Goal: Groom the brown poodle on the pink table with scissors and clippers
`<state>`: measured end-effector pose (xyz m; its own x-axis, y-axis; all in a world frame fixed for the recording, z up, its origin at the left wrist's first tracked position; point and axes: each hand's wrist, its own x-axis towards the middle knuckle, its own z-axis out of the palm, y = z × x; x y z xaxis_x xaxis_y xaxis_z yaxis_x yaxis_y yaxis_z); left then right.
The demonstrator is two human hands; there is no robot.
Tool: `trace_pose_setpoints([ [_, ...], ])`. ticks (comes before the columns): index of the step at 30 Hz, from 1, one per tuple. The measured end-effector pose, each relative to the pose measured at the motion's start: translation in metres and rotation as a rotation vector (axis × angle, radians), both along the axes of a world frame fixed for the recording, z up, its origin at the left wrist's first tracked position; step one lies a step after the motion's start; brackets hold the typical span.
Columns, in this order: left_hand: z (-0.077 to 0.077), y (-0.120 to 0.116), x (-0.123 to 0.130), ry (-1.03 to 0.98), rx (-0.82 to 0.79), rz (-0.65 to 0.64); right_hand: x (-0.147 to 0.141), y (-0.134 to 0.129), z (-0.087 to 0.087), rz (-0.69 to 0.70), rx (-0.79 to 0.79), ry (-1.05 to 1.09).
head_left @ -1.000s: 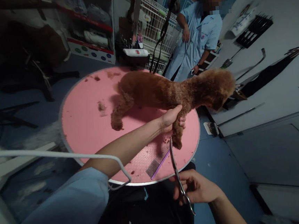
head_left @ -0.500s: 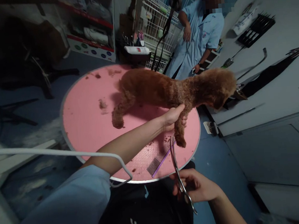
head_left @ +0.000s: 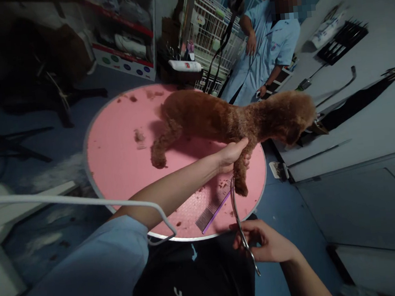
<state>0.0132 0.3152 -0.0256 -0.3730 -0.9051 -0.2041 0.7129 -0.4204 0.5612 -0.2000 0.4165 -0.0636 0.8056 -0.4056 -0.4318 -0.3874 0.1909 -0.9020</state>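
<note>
A brown curly-haired dog [head_left: 201, 115] stands on a round pink table [head_left: 114, 141], its head to the right. My left hand [head_left: 234, 155] is closed around the upper part of its front leg, with the thumb up against the chest. In my right hand [head_left: 264, 241] is a pair of curved scissors [head_left: 236, 209], fingers at the handles. The blades point up, close beside the lower front leg and paw; whether they touch the fur I cannot tell. A metal comb [head_left: 213, 211] with a purple spine lies on the table under the scissors.
Clumps of cut hair [head_left: 139, 137] are scattered over the table. A white curved bar [head_left: 119, 201] crosses at the left, over my forearm. Behind the table are a white bottle [head_left: 185, 66], a wire cage [head_left: 203, 23] and a person in a light blue coat [head_left: 264, 45].
The scissor blades look closer together and nearly in line now. The whole view has shifted slightly; my left hand keeps its hold on the dog's leg.
</note>
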Motion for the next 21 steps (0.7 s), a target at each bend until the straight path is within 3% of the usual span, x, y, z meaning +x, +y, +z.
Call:
trace_pose_setpoints([
  [11,0.003,0.001,0.001,-0.058,-0.089,-0.010,0.010,0.002,0.014,0.034,-0.021,0.093],
  [16,0.001,0.000,0.002,-0.033,-0.069,-0.012,-0.008,-0.007,0.011,0.177,-0.014,0.117],
  [21,-0.002,-0.002,0.003,0.016,-0.077,-0.050,-0.029,-0.025,0.013,0.254,0.081,-0.076],
])
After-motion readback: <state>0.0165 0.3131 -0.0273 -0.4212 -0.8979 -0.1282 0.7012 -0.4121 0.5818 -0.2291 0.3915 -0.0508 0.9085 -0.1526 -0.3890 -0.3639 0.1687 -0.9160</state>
